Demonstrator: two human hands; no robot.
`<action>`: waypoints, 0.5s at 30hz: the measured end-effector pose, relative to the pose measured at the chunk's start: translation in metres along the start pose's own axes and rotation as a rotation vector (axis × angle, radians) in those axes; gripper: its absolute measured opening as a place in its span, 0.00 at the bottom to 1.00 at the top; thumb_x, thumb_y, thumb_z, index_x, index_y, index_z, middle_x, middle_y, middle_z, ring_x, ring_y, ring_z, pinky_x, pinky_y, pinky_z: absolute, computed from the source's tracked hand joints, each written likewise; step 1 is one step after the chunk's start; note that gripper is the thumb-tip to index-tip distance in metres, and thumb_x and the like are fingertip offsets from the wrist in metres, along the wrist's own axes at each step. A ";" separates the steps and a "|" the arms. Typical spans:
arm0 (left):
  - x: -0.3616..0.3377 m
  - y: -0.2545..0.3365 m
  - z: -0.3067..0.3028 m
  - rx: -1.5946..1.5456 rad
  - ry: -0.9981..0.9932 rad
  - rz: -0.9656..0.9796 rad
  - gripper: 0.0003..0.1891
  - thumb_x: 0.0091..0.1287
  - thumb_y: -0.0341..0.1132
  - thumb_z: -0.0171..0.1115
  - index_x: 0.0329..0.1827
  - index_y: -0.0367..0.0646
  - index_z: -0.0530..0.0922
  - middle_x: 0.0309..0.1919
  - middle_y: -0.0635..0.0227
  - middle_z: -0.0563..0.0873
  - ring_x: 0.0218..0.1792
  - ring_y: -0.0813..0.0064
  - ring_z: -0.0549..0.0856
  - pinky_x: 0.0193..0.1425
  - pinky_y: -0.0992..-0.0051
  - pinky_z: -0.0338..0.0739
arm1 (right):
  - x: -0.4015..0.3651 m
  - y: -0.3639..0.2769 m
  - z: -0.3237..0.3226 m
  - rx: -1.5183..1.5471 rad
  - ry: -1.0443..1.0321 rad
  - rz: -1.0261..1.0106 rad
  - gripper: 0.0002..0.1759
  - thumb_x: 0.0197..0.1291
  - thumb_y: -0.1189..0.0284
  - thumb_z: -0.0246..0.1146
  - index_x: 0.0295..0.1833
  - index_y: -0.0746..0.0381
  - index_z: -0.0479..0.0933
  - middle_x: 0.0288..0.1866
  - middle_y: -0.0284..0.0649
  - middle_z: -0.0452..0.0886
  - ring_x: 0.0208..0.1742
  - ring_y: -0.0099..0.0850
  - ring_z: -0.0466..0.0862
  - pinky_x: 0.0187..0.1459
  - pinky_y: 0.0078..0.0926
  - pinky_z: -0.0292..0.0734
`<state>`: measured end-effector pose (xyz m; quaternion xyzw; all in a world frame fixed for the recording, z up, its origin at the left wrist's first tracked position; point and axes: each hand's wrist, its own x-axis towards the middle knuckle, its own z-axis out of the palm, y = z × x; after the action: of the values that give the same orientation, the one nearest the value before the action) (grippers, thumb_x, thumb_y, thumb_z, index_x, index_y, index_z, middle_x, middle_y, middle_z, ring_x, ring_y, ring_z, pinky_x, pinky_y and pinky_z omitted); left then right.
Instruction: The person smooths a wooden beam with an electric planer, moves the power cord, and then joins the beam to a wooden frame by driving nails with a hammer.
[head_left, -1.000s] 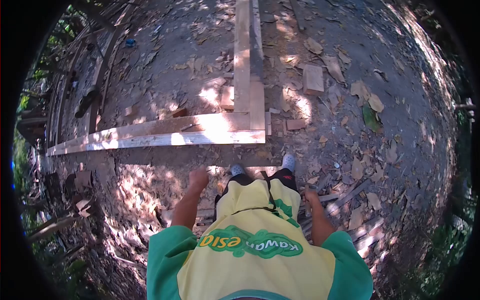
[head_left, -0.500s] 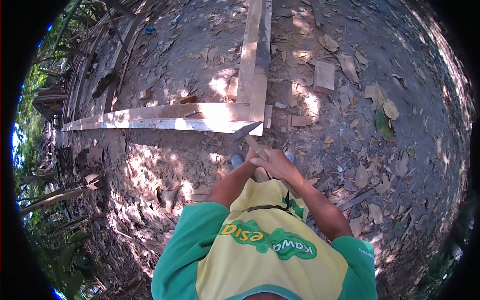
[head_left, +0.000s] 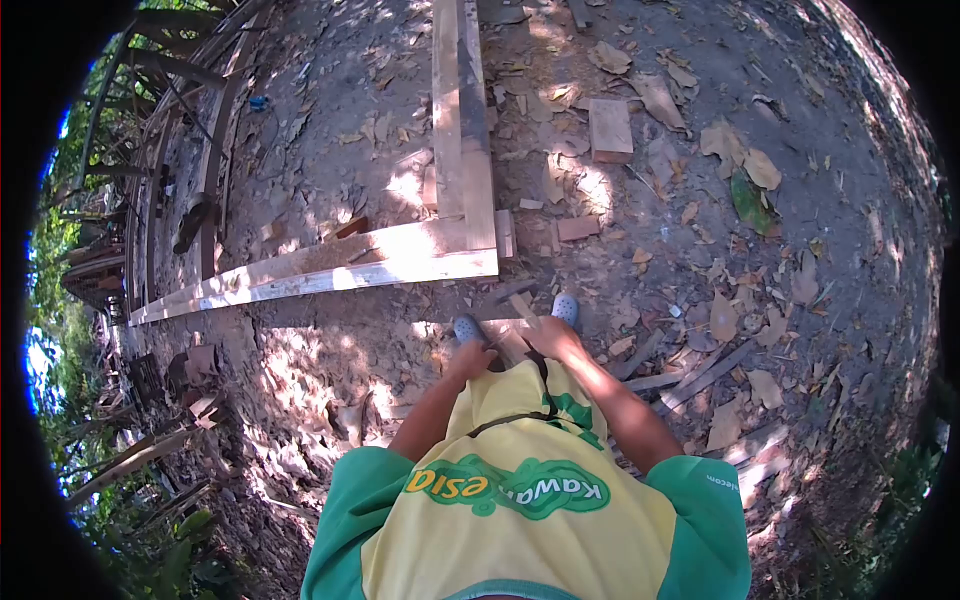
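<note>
My right hand (head_left: 555, 338) is closed around the wooden handle of a hammer (head_left: 521, 306), just ahead of my waist. The hammer's dark head points forward and left, low over the ground and hard to pick out from the soil. My left hand (head_left: 472, 358) is apart from it, close to the hem of my shirt, its fingers curled; what they hold, if anything, is too small to make out. Beyond my hands, a long pale timber (head_left: 340, 274) lies crosswise and meets a second timber (head_left: 450, 120) at a corner. My feet in grey clogs (head_left: 565, 308) stand short of that corner.
A wooden block (head_left: 610, 130) and a smaller reddish offcut (head_left: 578, 229) lie right of the corner. Dry leaves (head_left: 725, 318) litter the soil. Long beams (head_left: 212, 170) stretch along the far left, with a dark shoe-like object (head_left: 192, 222) beside them. Narrow wood strips (head_left: 705, 375) lie at right.
My hands were together at the hammer and are now apart. The hammer has come lower and nearer, away from the timber corner. The view has shifted, with the timbers now further left.
</note>
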<state>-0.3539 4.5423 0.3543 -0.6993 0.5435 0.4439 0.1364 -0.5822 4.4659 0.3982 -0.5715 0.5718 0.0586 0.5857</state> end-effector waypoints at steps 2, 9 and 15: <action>-0.021 -0.022 -0.008 -0.163 0.071 -0.149 0.23 0.62 0.53 0.59 0.43 0.40 0.85 0.38 0.48 0.87 0.42 0.53 0.87 0.47 0.58 0.78 | 0.037 0.087 0.009 0.059 0.127 0.199 0.30 0.58 0.49 0.63 0.40 0.71 0.82 0.30 0.54 0.85 0.31 0.45 0.87 0.38 0.42 0.79; -0.032 -0.147 0.000 -0.358 0.192 -0.359 0.23 0.62 0.51 0.60 0.42 0.38 0.85 0.33 0.51 0.87 0.38 0.56 0.86 0.44 0.60 0.77 | 0.023 0.314 -0.016 -0.007 0.293 0.582 0.18 0.59 0.60 0.58 0.37 0.66 0.82 0.30 0.48 0.84 0.32 0.41 0.85 0.35 0.42 0.77; -0.040 -0.122 -0.016 -0.561 0.202 -0.392 0.20 0.63 0.49 0.58 0.41 0.40 0.86 0.30 0.53 0.86 0.36 0.63 0.85 0.44 0.64 0.76 | -0.005 0.363 -0.005 -0.337 0.209 0.426 0.15 0.59 0.65 0.57 0.38 0.63 0.85 0.39 0.50 0.85 0.42 0.44 0.87 0.45 0.44 0.79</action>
<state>-0.2396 4.6028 0.3587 -0.8408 0.2665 0.4700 -0.0327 -0.8495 4.5884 0.1849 -0.5308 0.7182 0.2152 0.3950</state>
